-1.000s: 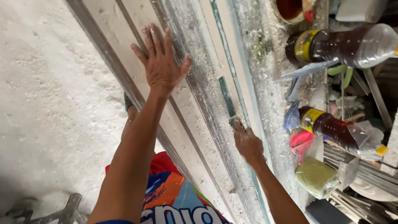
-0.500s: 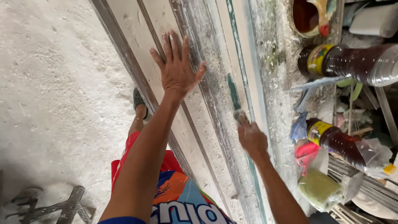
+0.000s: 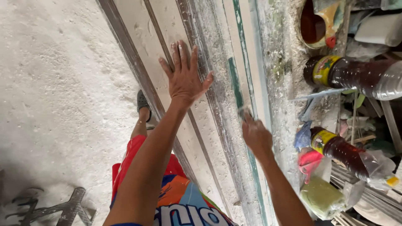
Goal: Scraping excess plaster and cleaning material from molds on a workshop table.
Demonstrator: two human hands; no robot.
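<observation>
The right hand point(image 3: 255, 136) is closed around the handle end of a long, narrow green-bladed tool point(image 3: 235, 86), which looks like a brush or scraper; its exact kind cannot be told. The tool is laid along the pale strip point(image 3: 247, 62) of a long moulded board, its tip pointing away from the person. The left hand point(image 3: 184, 75) is pressed flat on the board point(image 3: 167, 50) with fingers spread apart and nothing gripped; white dust or plaster is seen on the fingertips point(image 3: 181, 47). The board is made up of cream bands divided by dark raised ridges, and it is run slantwise from the bottom of the view to the top.

To the right of the board, a rough, plaster-spattered ledge point(image 3: 280, 71) is seen. Beyond it, a cluttered shelf is filled with things: a large clear plastic bottle of dark liquid with a yellow label point(image 3: 356, 77) is laid on its side, a smaller bottle of the same sort point(image 3: 339, 148) is laid below it, and a round can with a dark reddish inside point(image 3: 312, 25) is set near the top. A pink object point(image 3: 310, 161) and a greenish bag point(image 3: 322, 196) are placed lower down.

To the left, a white, dusty floor point(image 3: 54, 83) is spread out. The person's leg in red shorts point(image 3: 134, 155) and a dark sandal point(image 3: 143, 102) are seen below the left arm.
</observation>
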